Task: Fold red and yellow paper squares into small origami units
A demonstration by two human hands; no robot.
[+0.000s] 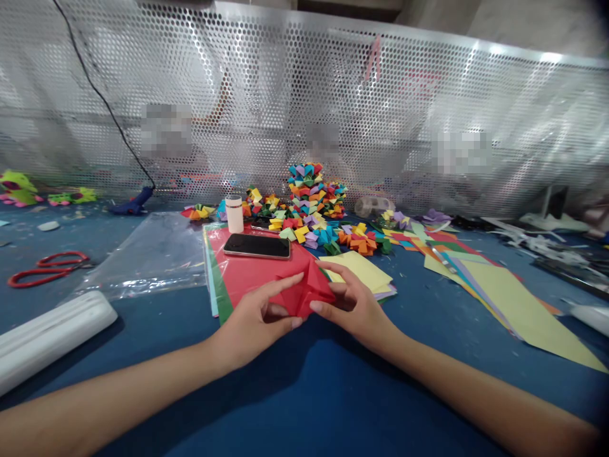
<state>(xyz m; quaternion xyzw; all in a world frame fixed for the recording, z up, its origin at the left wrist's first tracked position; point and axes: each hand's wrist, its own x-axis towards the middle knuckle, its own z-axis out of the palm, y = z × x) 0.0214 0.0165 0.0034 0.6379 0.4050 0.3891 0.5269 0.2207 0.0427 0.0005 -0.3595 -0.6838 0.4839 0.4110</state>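
Between my two hands is a piece of red folded paper [307,289], partly opened out with raised creases. My left hand [254,320] grips its left side, thumb at the lower edge and forefinger along the top. On the right side, my right hand [354,301] pinches the paper with the thumb in front and fingers behind. Beneath and beyond it lies a stack of coloured sheets with a red sheet [233,273] on top. A black smartphone [257,246] rests on that sheet. Close to my right hand sits a pile of pale yellow square sheets [364,273].
Folded paper pieces [307,197] are heaped at the back by a perforated metal screen [266,82]. On the left are red-handled scissors [50,266], a clear plastic bag [147,260], a blue glue gun [133,202] and a long white device [52,339]. Paper strips [518,298] spread right.
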